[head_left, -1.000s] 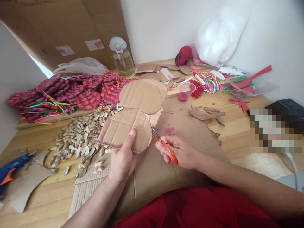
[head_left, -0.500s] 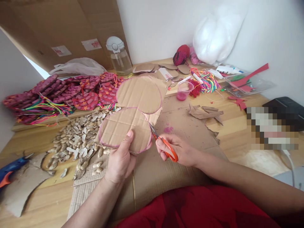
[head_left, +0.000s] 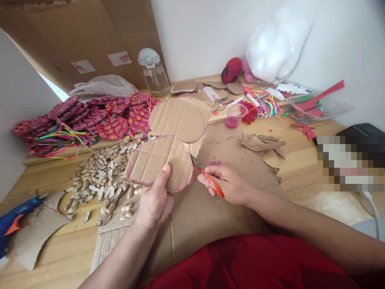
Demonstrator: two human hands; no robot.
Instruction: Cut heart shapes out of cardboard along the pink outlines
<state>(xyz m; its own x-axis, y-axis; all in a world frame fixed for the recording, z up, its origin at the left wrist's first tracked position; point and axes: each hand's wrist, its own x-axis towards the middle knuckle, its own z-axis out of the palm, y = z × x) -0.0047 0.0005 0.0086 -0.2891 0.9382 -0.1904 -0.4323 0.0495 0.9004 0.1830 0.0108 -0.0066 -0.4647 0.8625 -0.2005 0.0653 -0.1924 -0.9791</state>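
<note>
My left hand [head_left: 155, 200] grips a piece of cardboard [head_left: 177, 120] by its lower edge, thumb on top and fingers beneath. Two rounded outlines in purple marker are drawn on it, one above the other. My right hand [head_left: 224, 184] is closed around the orange handles of a pair of scissors [head_left: 214, 182]. The scissor blades meet the right edge of the cardboard, near where the lower outline curves. Under both hands lies a larger flat cardboard sheet [head_left: 204, 216].
Peanut shells [head_left: 104, 172] are heaped at left, near a blue glue gun [head_left: 21, 212]. Decorated pink pieces [head_left: 111, 124], a water bottle [head_left: 155, 74] and a cup of pink liquid [head_left: 234, 116] stand behind. Cardboard scraps [head_left: 263, 142] and a black box [head_left: 363, 140] lie at right.
The scissor handles have turned and look narrower, with the blades still at the cardboard's right edge. My left hand keeps its hold. The whole view has shifted slightly.
</note>
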